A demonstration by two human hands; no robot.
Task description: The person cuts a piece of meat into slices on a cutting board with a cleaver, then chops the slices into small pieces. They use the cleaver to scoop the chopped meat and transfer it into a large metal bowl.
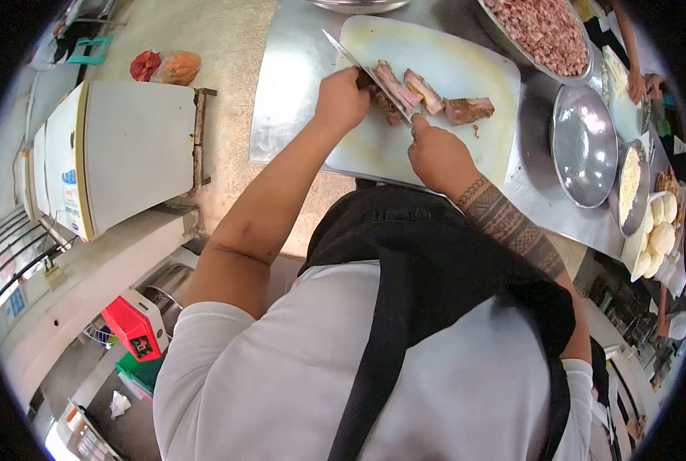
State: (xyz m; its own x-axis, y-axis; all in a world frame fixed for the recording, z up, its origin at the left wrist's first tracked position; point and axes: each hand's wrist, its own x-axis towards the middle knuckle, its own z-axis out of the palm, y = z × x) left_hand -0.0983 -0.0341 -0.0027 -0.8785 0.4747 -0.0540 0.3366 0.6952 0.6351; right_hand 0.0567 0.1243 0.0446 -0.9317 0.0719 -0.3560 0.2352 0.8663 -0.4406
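My right hand is closed around the handle of a long kitchen knife, whose blade slants up and left across a piece of meat. Curled fingers of my left hand press on the meat just left of the blade; the fingertips are partly hidden. Right of the blade lie cut pieces, a pale pink strip, another piece and a browned chunk. All rest on a large white cutting board. A small scrap sits below the browned chunk.
The board lies on a metal table. To the right stand a tray of chopped meat, a metal bowl, a dish of pale shreds and round buns. Another person's hand works at the far right. A white freezer stands left.
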